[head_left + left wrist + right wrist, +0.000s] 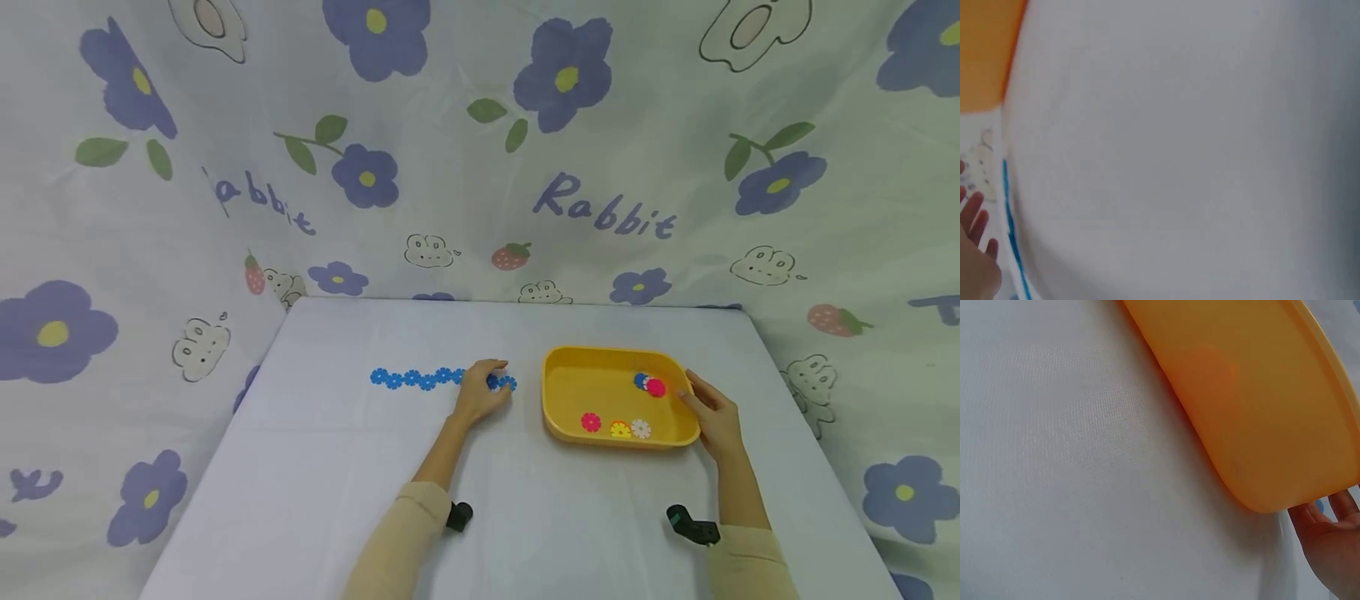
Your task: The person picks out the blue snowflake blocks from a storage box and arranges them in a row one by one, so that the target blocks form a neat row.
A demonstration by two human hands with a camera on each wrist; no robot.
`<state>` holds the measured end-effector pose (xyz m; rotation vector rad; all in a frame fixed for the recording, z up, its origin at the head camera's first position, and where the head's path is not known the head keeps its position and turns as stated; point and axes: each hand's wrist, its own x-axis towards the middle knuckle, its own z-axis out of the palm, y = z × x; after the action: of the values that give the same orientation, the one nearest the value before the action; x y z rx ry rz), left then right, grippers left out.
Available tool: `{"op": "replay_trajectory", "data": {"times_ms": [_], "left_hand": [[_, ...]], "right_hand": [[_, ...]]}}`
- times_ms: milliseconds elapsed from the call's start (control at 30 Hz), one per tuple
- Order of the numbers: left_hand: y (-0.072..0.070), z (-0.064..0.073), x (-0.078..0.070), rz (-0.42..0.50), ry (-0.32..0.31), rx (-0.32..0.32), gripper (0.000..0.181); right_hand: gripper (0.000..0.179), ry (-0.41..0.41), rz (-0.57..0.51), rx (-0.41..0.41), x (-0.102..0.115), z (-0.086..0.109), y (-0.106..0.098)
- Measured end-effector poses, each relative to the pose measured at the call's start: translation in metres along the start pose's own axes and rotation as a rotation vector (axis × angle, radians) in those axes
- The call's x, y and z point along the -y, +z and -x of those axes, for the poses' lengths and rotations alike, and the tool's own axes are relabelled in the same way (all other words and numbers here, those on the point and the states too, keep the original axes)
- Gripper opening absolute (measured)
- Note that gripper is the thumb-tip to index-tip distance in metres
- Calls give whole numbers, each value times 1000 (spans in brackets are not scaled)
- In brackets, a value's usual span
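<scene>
A wavy row of blue flower-shaped discs (412, 378) lies on the white table, left of the yellow tray (555, 427). My left hand (480, 393) is over the right part of this row, covering some discs, with a few blue ones showing between thumb and fingers. In the left wrist view the left hand's fingers (974, 215) are spread and hold nothing. On the tray's right end, my right hand (714, 417) grips the rim, thumb over the inside and fingers against the outer wall. The right wrist view shows those fingers (1342, 505) at the tray's end.
Inside the tray lie a pink disc (591, 422), a yellow disc (620, 429), a white disc (641, 428) and a small overlapping group with a red disc (656, 387) on top. Patterned cloth (465, 183) hangs behind the table and along its sides.
</scene>
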<state>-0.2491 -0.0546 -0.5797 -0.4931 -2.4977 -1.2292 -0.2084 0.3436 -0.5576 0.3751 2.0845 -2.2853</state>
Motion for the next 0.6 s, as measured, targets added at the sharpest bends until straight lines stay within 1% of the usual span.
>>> {"op": "replay_trajectory", "data": {"times_ms": [67,167,200,267,367,433,533,600], "left_hand": [[3,-7,-12,28,29,-54,35],[13,-19,-36,72,77,-99,30],[16,-24,-44,82,95,-101,29],[25,-32,-61,112,124,-79,28],[41,-42,-83,160,153,-5,29],[51,-47,-95,161,146,68,28],[65,-53,-107,153,102,194,29],[74,-56,-113,137,51,280,31]], "right_hand": [[60,5,-7,1,2,0,0],[60,6,-19,2,4,-2,0],[59,4,-20,2,4,-2,0],[59,-1,-21,3,5,-3,-1],[59,-7,-11,2,5,-5,-1],[59,-8,-5,-1,4,-6,-1],[59,-9,11,-9,4,-9,-1],[59,-10,23,-9,5,-11,0]]}}
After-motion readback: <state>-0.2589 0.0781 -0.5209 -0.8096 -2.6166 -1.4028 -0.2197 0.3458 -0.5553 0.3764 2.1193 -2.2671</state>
